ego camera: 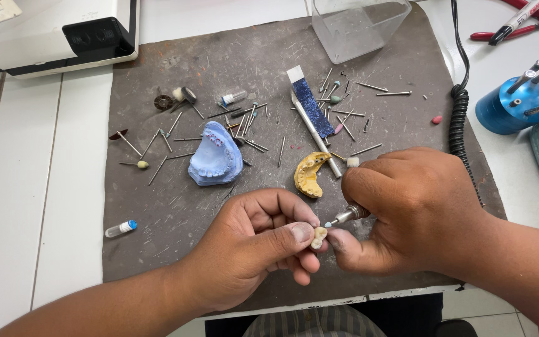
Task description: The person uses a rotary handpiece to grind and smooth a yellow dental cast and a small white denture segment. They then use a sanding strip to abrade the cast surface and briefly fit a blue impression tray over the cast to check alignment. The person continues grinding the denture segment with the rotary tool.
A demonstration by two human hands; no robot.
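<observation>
**Small tooth piece held to rotary tip over work mat**

A small cream-coloured tooth piece (319, 237) is pinched betw. thumb and forefinger of the left hand (254, 246); remaining fingers are curled in beneath it. The hand is closed tight on the piece, low over the front edge of the dark grey mat (157, 212). The right hand (407, 209) is wrapped around a metal handpiece (350, 216), held pen-style, w/ its fine tip (328, 224) just at the top of the piece; whether it actually touches cannot be told. Right little finger appears braced against the left thumb.

Step in hand, as judged: surface trimming or finishing of the piece w/ the rotary tip. Next move would call for a steady brace, light pressure, and the piece being turned slightly in the pinch so another face is presented; a slip could nick the thumb.

Behind the hands, a yellow dental cast (310, 173) and a blue dental cast (215, 156) lie on the mat, well apart from the piece. Many loose burs (254, 115) are scattered around them, plus a blue abrasive strip (311, 106). A clear plastic tub (360, 25) sits at the far edge. A blue bur stand (509, 103) is at right, off the mat, beside a coiled black cable (458, 118).
</observation>
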